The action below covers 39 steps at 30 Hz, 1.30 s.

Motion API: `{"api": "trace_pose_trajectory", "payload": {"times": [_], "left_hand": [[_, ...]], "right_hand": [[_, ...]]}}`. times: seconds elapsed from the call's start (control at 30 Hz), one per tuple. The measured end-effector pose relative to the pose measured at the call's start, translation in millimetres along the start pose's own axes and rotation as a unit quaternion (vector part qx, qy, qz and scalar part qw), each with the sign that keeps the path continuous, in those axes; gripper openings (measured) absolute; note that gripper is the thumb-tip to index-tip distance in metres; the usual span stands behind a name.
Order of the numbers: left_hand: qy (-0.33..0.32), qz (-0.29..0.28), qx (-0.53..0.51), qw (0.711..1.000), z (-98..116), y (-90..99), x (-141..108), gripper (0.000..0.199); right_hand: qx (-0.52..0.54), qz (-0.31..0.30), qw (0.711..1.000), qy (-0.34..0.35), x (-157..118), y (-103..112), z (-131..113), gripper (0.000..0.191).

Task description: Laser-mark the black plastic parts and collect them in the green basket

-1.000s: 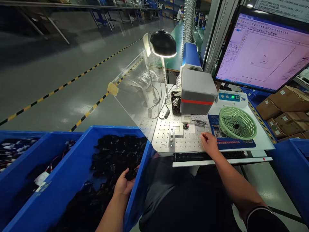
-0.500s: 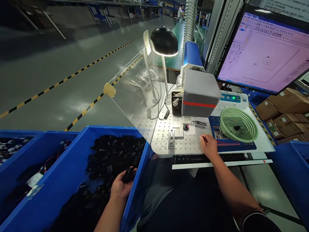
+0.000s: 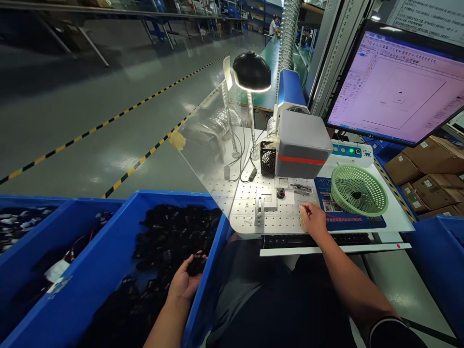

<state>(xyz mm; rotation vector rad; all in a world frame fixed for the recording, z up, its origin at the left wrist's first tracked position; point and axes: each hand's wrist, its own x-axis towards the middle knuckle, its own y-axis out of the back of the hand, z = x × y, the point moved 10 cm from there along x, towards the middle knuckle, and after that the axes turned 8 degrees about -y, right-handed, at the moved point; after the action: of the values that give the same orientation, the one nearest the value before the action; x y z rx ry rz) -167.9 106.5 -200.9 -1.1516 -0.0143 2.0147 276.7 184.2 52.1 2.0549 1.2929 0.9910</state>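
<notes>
Inside the blue bin (image 3: 123,208), at its right side, my left hand (image 3: 186,280) is closed round a black part (image 3: 196,265). Many similar black parts (image 3: 174,227) lie heaped beside it. My right hand (image 3: 313,218) rests on the front edge of the perforated metal plate (image 3: 242,208), its fingers curled together; whatever they may hold is hidden. A small round black piece (image 3: 280,193) sits on the plate under the grey machine head (image 3: 302,145), left of my right hand. Metal fixtures (image 3: 259,208) stand on the plate.
A green basket (image 3: 377,191) holding a dark piece stands on a blue mat (image 3: 351,221) at the right. Behind are a black lamp (image 3: 252,70), a clear sheet and a monitor (image 3: 391,87). A keyboard (image 3: 282,240) lies below the plate's edge. A person (image 3: 272,26) is far off.
The view has shifted slightly, so the machine and lamp appear a little lower and further right. The red light on the round black piece is gone. Both hands keep nearly the same pose.
</notes>
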Motion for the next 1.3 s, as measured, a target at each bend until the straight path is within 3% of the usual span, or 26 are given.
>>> {"api": "trace_pose_trajectory", "payload": {"times": [0.17, 0.33, 0.47, 0.57, 0.7, 0.8, 0.87, 0.93, 1.0, 1.1, 1.2, 1.3], "left_hand": [[-0.01, 0.012, -0.053, 0.998, 15, -1.7, -16, 0.017], [-0.021, -0.002, -0.071, 0.997, 36, -5.4, -52, 0.018], [-0.028, -0.038, -0.065, 0.997, 45, -12.0, -84, 0.022], [-0.029, -0.074, -0.064, 0.995, 45, -24.2, -110, 0.025], [-0.016, -0.119, -0.043, 0.992, 33, -48.8, -141, 0.024], [0.011, -0.198, -0.013, 0.98, 18, -78.8, -160, 0.023], [0.017, -0.273, 0.005, 0.962, 9, -102.0, -173, 0.026], [0.013, -0.343, 0.021, 0.939, 2, -122.3, -184, 0.03], [0.008, -0.395, 0.038, 0.918, -5, -138.1, -193, 0.032], [0.019, -0.442, 0.069, 0.894, -18, -154.5, -204, 0.031], [0.042, -0.453, 0.091, 0.886, -28, -163.2, -210, 0.03], [0.068, -0.476, 0.111, 0.87, -36, -169.0, -219, 0.032]], "right_hand": [[0.022, -0.04, 0.999, -0.012, 25, -29, -25, 0.023], [0.025, -0.069, 0.997, -0.021, 44, -60, -59, 0.023], [0.012, -0.075, 0.997, -0.028, 49, -63, -63, 0.013], [0.05, -0.042, 0.998, -0.013, 50, -29, -53, 0.01], [0.106, 0.08, 0.991, -0.028, 54, 65, -14, 0.027], [0.066, 0.183, 0.978, -0.071, 59, 130, 22, 0.037], [0.05, 0.232, 0.968, -0.08, 55, 153, 33, 0.04], [0.063, 0.236, 0.967, -0.079, 42, 152, 31, 0.042], [0.101, 0.172, 0.978, -0.059, 24, 128, 11, 0.039], [0.163, -0.014, 0.986, 0.018, -18, 70, -51, 0.027], [0.196, -0.199, 0.955, 0.101, -69, 22, -118, 0.019], [0.226, -0.329, 0.905, 0.149, -107, 2, -158, 0.026]]}}
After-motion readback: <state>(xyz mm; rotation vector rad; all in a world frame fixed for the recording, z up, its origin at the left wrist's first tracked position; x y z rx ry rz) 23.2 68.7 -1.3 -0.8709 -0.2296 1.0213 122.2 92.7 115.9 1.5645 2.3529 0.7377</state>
